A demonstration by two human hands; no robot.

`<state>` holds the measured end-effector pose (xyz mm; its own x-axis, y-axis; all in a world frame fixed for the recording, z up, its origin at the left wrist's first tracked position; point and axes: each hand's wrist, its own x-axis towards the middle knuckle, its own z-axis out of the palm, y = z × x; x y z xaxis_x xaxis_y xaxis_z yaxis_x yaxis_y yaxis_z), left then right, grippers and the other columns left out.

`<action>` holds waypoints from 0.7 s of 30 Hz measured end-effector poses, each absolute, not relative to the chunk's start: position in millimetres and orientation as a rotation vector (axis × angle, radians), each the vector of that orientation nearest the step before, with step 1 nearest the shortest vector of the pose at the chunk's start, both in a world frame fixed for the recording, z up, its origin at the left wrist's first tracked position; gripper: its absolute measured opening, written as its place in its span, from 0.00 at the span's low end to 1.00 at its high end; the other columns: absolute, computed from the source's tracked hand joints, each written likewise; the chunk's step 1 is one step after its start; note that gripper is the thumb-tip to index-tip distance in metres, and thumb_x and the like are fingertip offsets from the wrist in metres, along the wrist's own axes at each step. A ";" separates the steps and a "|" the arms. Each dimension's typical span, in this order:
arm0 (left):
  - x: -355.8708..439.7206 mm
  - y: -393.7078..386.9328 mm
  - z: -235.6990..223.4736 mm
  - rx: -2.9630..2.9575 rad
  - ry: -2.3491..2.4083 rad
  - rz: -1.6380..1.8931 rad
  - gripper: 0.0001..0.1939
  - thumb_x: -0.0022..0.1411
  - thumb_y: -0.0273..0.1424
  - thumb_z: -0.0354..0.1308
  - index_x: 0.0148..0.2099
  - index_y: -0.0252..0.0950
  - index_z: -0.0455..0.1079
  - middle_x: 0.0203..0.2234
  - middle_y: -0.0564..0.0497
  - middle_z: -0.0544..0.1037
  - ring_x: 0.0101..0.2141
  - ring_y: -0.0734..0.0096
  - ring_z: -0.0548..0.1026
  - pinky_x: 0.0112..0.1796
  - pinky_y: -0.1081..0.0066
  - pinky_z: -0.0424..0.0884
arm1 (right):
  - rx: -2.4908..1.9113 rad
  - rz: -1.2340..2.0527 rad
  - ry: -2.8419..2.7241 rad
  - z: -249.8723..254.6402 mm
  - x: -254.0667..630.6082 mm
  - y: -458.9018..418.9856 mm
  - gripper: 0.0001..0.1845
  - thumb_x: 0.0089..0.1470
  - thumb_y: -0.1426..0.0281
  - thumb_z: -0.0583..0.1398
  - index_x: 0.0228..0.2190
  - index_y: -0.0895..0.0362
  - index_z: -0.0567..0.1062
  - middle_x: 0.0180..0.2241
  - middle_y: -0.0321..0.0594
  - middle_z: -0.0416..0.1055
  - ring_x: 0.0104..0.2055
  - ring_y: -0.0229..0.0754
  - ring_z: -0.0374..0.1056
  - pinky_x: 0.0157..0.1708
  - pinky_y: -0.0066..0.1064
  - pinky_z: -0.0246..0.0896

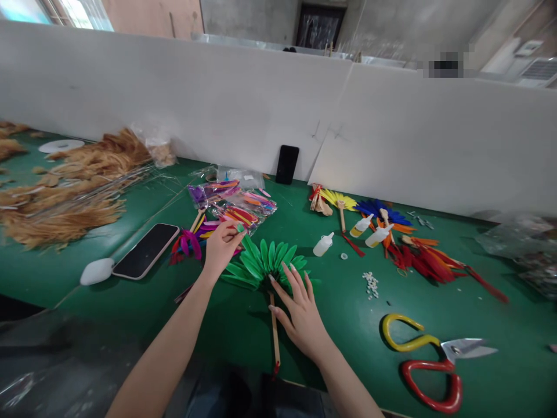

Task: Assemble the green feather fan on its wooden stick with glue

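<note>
A green feather fan [272, 258] lies spread on the green table, its wooden handle [274, 331] pointing toward me and a red bit at the handle's end. With thumb and fingertips pinched, my left hand [223, 247] holds a green feather [242, 230] at the fan's upper left. Whether that feather is fixed to the fan, I cannot tell. My right hand [300, 310] rests on the fan's lower right, fingers spread out near the top of the handle and covering part of the feathers.
Scissors [452, 351] and small white beads [371, 285] lie right, near glue bottles [323, 244] and yellow [337, 199], blue [378, 212] and red feather pieces [429, 261]. Bagged coloured feathers [239, 216], phones [147, 251] [288, 164] and brown fibre [87, 174] lie left and behind. A white partition [174, 98] stands beyond.
</note>
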<state>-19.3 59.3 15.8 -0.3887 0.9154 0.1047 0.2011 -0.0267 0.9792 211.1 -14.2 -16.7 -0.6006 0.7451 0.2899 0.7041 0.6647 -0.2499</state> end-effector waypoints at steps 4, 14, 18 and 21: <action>-18.0 58.6 17.5 1.187 1.640 1.451 0.18 0.48 0.36 0.63 0.41 0.36 0.68 0.26 0.52 0.74 0.25 0.70 0.76 0.23 0.73 0.74 | -1.134 0.143 -2.505 -15.8 210.6 -13.5 0.28 0.60 0.60 0.50 0.59 0.51 0.54 0.64 0.42 0.40 0.65 0.53 0.37 0.59 0.55 0.43; -22.1 61.1 13.3 1.201 1.641 1.486 0.18 0.48 0.36 0.63 0.42 0.36 0.69 0.27 0.52 0.74 0.24 0.71 0.75 0.24 0.73 0.74 | -1.118 0.218 -2.331 -11.5 213.7 -16.3 0.28 0.59 0.64 0.51 0.60 0.51 0.53 0.64 0.43 0.42 0.65 0.52 0.37 0.60 0.54 0.41; -20.8 60.4 13.4 1.216 1.612 1.487 0.18 0.48 0.35 0.64 0.42 0.36 0.69 0.25 0.53 0.73 0.24 0.71 0.75 0.24 0.73 0.74 | -1.170 0.290 -2.000 -16.4 229.3 -14.4 0.24 0.59 0.68 0.52 0.57 0.51 0.58 0.59 0.44 0.54 0.62 0.49 0.48 0.59 0.51 0.47; -18.4 59.2 14.6 1.232 1.577 1.474 0.18 0.48 0.35 0.64 0.43 0.37 0.69 0.25 0.52 0.73 0.24 0.70 0.75 0.23 0.73 0.74 | -1.236 0.284 -1.848 -23.5 246.1 -13.5 0.21 0.58 0.68 0.53 0.54 0.51 0.63 0.54 0.45 0.62 0.59 0.49 0.55 0.56 0.50 0.53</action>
